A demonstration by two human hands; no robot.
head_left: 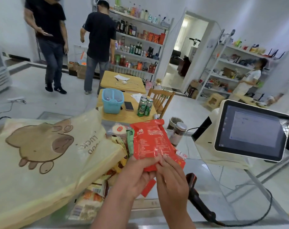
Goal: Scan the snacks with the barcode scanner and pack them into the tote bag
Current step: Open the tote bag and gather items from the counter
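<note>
I hold a red snack packet (152,142) up over the glass counter, printed back side toward me. My left hand (135,176) grips its lower edge from below and my right hand (171,180) pinches the same edge from the right. The cream tote bag (41,154) with a brown cartoon animal lies flat on the left. Several other snack packets (117,156) are piled between the bag and my hands. The black barcode scanner (195,194) lies on the counter just right of my right wrist, its cable running off to the right.
A white checkout terminal (249,131) with a lit screen stands at the right. A jar (177,133) sits behind the red packet. Beyond the counter is a wooden table (128,114) with a blue basket (112,101), green cans (144,105) and a phone. Three people stand near shelves.
</note>
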